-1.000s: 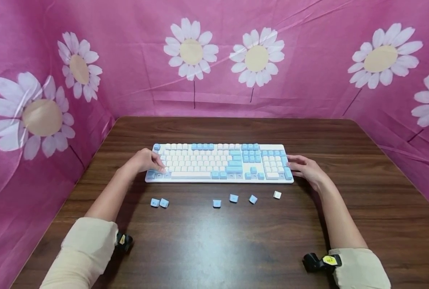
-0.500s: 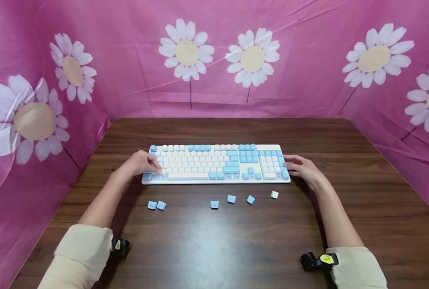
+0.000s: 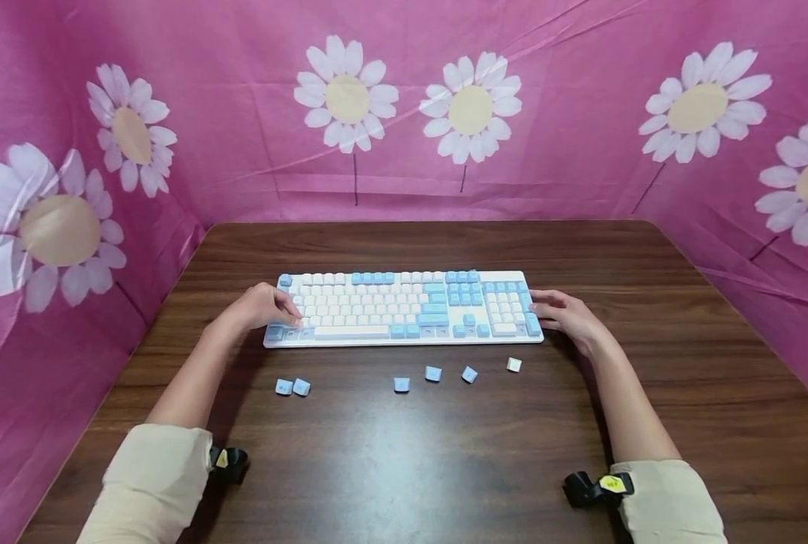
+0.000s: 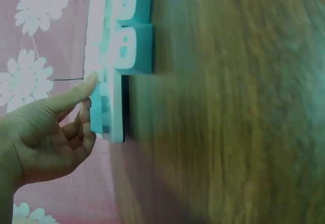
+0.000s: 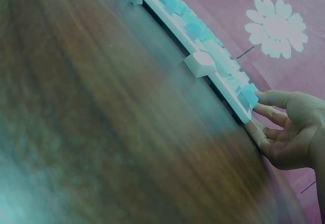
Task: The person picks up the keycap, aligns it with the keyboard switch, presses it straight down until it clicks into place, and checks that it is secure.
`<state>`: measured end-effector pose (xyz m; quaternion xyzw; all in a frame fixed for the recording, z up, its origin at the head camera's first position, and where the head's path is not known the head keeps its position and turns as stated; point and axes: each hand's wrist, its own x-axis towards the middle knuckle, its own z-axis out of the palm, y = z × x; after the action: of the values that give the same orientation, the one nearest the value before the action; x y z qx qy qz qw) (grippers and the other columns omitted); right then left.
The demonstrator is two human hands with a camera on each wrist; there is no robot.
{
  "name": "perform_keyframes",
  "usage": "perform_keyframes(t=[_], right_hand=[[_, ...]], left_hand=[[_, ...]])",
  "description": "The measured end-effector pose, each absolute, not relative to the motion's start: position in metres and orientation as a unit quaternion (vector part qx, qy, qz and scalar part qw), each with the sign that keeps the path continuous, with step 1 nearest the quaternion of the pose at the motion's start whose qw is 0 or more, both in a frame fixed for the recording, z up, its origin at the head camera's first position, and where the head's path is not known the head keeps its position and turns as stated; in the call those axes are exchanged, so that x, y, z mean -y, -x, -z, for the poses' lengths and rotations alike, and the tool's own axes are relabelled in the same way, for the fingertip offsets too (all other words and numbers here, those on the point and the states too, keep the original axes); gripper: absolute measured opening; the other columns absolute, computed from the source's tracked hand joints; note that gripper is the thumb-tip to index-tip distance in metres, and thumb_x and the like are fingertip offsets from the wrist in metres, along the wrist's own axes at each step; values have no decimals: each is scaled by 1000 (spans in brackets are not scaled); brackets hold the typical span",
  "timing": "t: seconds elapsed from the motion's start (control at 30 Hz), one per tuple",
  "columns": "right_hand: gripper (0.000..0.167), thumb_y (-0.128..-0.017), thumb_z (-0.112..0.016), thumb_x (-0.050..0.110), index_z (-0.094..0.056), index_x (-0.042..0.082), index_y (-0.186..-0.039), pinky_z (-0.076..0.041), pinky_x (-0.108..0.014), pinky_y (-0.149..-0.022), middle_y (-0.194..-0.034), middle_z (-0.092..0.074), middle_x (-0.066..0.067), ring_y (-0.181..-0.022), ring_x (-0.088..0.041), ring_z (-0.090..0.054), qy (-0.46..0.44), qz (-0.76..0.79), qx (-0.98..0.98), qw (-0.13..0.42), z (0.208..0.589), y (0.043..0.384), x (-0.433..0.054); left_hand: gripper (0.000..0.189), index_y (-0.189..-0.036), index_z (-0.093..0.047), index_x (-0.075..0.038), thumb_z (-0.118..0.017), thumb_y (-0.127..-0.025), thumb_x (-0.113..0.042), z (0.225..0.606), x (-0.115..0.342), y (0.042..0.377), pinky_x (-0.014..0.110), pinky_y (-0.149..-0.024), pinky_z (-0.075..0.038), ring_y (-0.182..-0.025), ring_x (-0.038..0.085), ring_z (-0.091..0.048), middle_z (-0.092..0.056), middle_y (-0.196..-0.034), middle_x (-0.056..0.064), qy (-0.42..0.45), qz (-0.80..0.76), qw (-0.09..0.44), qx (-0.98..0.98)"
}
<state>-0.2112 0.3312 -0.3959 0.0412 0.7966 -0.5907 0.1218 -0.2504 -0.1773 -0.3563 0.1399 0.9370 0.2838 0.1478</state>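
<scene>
A white and light-blue keyboard (image 3: 356,308) lies on the wooden table. My left hand (image 3: 262,308) grips its left end, thumb over the keys; in the left wrist view the other fingers curl at that end. At the opposite end, my right hand (image 3: 570,316) touches the side with extended fingers. Keycaps lie loose in front of the keyboard: a blue pair (image 3: 292,387) at left, several more blue ones such as this blue keycap (image 3: 433,374), and a white keycap (image 3: 514,365) at right. Some spots in the keyboard's front row have no cap.
The dark wooden table (image 3: 376,461) reaches back to a pink cloth (image 3: 404,181) printed with white flowers, which also hangs at both sides. A black wrist camera mount (image 3: 230,462) sits at the left sleeve, and another black mount (image 3: 583,489) at the right.
The whole scene has shifted slightly left in the head view. Both hands stay at the keyboard's ends, and the loose keycaps keep their places relative to it.
</scene>
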Motion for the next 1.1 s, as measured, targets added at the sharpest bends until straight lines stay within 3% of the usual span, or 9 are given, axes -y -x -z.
perform_keyframes(t=[0.47, 0.83, 1.1], right_hand=[[64, -91, -60, 26, -31, -4, -139, -44, -23, -83, -133, -36, -23, -94, -4, -51, -46, 589, -797, 122, 397, 213, -330], [61, -93, -56, 22, -28, -4, -141, -42, -25, -86, -135, -34, -23, -92, -1, -51, -45, 593, -794, 126, 397, 213, -333], [60, -93, -56, 21, -28, -4, -140, -42, -25, -86, -134, -36, -22, -92, -1, -51, -46, 591, -796, 125, 398, 214, -333]], left_hand=[[10, -80, -72, -5, -76, -75, -12, 358, 180, 248, 29, -61, -36, -64, 14, -44, -58, -67, -2, -177, -292, 127, -931], [11, -83, -72, -7, -74, -78, -16, 357, 181, 245, 39, -79, -39, -90, 23, -53, -66, -92, 8, -187, -295, 109, -931], [10, -82, -71, -8, -73, -79, -16, 358, 184, 239, 39, -77, -39, -86, 22, -54, -66, -88, 5, -201, -297, 92, -929]])
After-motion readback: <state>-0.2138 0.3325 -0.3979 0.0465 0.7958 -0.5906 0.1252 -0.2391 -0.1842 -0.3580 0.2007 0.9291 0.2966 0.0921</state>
